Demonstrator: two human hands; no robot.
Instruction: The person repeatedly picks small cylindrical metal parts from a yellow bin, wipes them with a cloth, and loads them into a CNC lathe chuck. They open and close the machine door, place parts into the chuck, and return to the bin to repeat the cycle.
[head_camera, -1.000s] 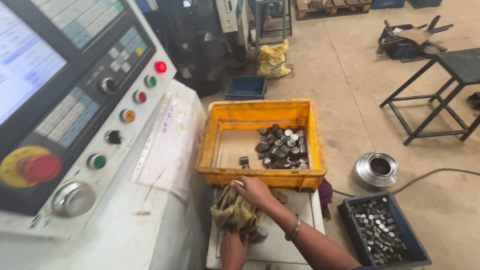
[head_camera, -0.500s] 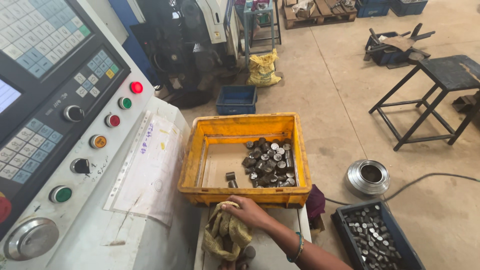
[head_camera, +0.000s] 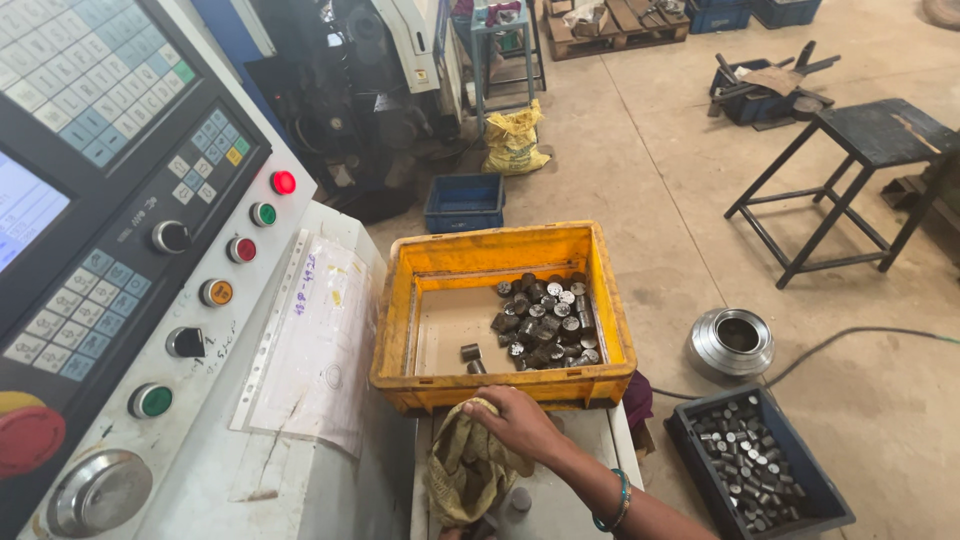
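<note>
Right hand (head_camera: 518, 425) lies palm-down on a dirty yellowish rag (head_camera: 466, 472), its grip closed over the top of the cloth — rag is bunched and hangs down on the pale tabletop (head_camera: 585, 440), just in front of the yellow plastic crate (head_camera: 505, 385). Left hand is not in view, so its state is unknown. A teal bangle (head_camera: 614, 500) sits on the right wrist.

Step in hand, as I judge it — wiping or holding something inside the rag, right at the crate's near wall. One small round metal piece (head_camera: 519, 499) lies bare on the tabletop, just below the rag and close in front of the crate; whether another part is wrapped in the cloth I cannot tell.

Inside the crate: a heap of short steel cylinders (head_camera: 545, 320) packed in the right half, two loose ones (head_camera: 472, 358) near the middle, left half bare.

Next move calls for keeping the cloth gathered and staying clear of the crate's rim — the hand is almost touching it.

Left of the crate: machine control panel (head_camera: 150, 250) with coloured buttons, and a sleeved paper sheet (head_camera: 320, 340). Right of the crate, on the floor: dark blue bin (head_camera: 760, 465) of similar cylinders, a steel ring (head_camera: 732, 340), a black stool (head_camera: 850, 170). Behind the crate: small blue tray (head_camera: 465, 202).
</note>
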